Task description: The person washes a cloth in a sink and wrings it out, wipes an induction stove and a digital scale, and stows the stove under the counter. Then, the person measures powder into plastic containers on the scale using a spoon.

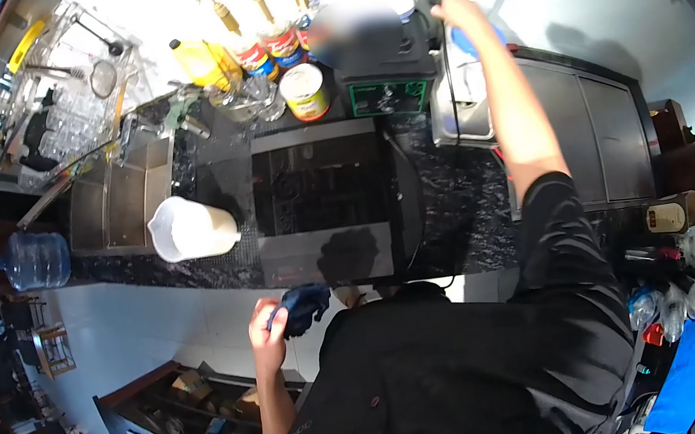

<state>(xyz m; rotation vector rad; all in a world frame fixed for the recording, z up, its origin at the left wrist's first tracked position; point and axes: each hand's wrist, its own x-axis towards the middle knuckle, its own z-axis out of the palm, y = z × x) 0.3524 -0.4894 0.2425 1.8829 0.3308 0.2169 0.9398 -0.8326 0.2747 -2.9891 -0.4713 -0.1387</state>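
Observation:
My left hand (263, 324) is closed around a crumpled dark blue cloth (305, 304), just in front of the counter's near edge. Stretched far forward, my right hand (459, 12) has its fingers closed at a small dark part beside the upper right of a black machine (382, 55). What the fingers grip there is too small to make out. A green-marked panel (388, 98) lies at the machine's front. Below my right forearm are a blue round lid (478, 39) and a metal container (458, 102).
On the counter (214, 165) stand a white pitcher (192, 228), an open can (305, 93), pump bottles (283, 45) and a yellow jug (203, 64). A black glossy panel (320, 185) lies mid-counter. Left are a sink (129, 196) and a water bottle (37, 260); right, steel lids (581, 128).

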